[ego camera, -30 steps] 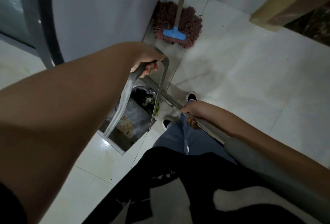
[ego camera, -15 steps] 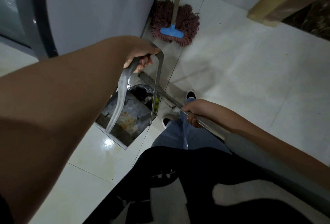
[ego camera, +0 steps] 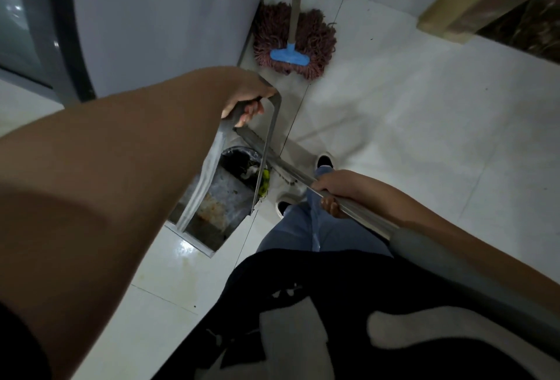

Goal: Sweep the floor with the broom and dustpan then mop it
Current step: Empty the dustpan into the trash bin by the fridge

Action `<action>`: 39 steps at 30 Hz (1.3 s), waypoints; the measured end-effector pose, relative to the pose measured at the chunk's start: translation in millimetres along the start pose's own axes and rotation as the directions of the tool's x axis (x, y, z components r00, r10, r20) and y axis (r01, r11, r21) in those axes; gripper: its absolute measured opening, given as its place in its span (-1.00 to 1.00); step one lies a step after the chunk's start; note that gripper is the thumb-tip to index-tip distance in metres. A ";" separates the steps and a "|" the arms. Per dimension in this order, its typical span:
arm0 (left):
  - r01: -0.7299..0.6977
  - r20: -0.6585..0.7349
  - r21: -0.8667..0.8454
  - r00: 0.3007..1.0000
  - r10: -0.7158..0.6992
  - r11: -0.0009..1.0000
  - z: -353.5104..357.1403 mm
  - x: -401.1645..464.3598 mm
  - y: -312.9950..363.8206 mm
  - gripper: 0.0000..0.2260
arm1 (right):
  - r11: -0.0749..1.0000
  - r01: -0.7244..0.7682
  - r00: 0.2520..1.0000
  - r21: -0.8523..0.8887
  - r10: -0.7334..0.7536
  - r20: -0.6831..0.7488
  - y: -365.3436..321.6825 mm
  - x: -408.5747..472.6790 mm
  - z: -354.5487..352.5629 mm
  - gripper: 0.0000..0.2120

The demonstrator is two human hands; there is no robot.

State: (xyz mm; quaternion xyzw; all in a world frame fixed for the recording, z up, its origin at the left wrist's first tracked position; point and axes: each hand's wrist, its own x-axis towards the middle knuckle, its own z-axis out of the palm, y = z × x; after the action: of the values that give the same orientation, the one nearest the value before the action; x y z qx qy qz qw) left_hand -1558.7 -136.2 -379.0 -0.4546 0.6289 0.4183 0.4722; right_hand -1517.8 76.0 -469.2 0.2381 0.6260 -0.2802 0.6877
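From the head camera, looking steeply down, the floor (ego camera: 409,125) is laid with large glossy white tiles split by thin dark grout lines; it shines with a bright reflection near the lower left and carries a faint yellowish stain beside that gleam. A pale grey wall (ego camera: 169,15) rises along the floor's far-left edge, with a dark curved frame and glass further left. At the far-right corner a tan wooden ledge (ego camera: 460,0) runs diagonally above a dark marbled surface. The mop (ego camera: 295,43), with a reddish-brown string head, a blue plastic clamp and a pale pole, stands on the floor against the foot of the wall. The left hand (ego camera: 247,96) is clenched round the top of the dustpan's grey looped handle, holding the dustpan (ego camera: 218,197) just above or on the tiles near the wall; which, I cannot tell. Its metal pan is stained and rusty, and holds dark debris with a bit of yellow-green at its far end. The right hand (ego camera: 331,190) is wrapped round the metal shaft of the broom (ego camera: 263,152), whose grey head sits at the dustpan's far side, beside the person's feet in dark-and-white shoes (ego camera: 325,161). Blue jeans and a black-and-white top fill the bottom.
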 end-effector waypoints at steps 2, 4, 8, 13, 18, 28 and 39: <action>0.002 -0.007 -0.001 1.000 -0.002 1.000 -3.0 -1.1 -5.1 -0.59 | 0.999 -0.006 1.000 -0.046 0.007 0.029 -1.4 -3.1 0.2 -0.76; -0.009 -0.014 -0.035 1.000 0.008 0.999 -9.3 -0.5 -6.5 -0.59 | 0.997 -0.075 0.995 -0.009 0.076 0.057 -1.4 -4.4 -2.6 -0.76; -0.006 -0.009 -0.064 1.000 0.005 0.998 -8.1 -4.2 -12.6 -0.58 | 1.000 -0.014 1.000 0.024 0.013 0.021 1.7 -8.2 0.8 -0.85; -0.011 0.010 -0.035 1.000 0.012 0.999 -3.0 -10.1 -9.0 -0.58 | 0.999 -0.041 0.999 0.018 0.042 -0.007 1.4 -13.0 1.3 -0.82; -0.040 0.002 -0.061 0.999 0.040 0.997 -3.2 -13.4 -11.9 -0.58 | 0.995 -0.099 0.992 0.026 0.096 0.083 -1.1 -20.1 0.8 -0.75; -0.113 0.029 -0.046 0.993 0.114 0.993 -23.1 -63.2 -53.6 -0.59 | 0.990 -0.110 0.982 0.093 0.094 0.162 -4.0 -54.9 -10.7 -0.72; -0.313 0.048 -0.044 0.948 0.315 0.949 -29.6 -129.1 -119.0 -0.60 | 0.971 -0.066 0.988 0.229 0.032 0.150 -2.0 -105.2 -18.8 -0.65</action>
State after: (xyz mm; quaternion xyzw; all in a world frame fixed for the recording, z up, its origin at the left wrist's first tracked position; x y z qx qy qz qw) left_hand -1431.8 -169.9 -258.7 -0.3458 0.6725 0.5114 0.4083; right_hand -1539.0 96.5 -366.4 0.3119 0.5309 -0.3513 0.7053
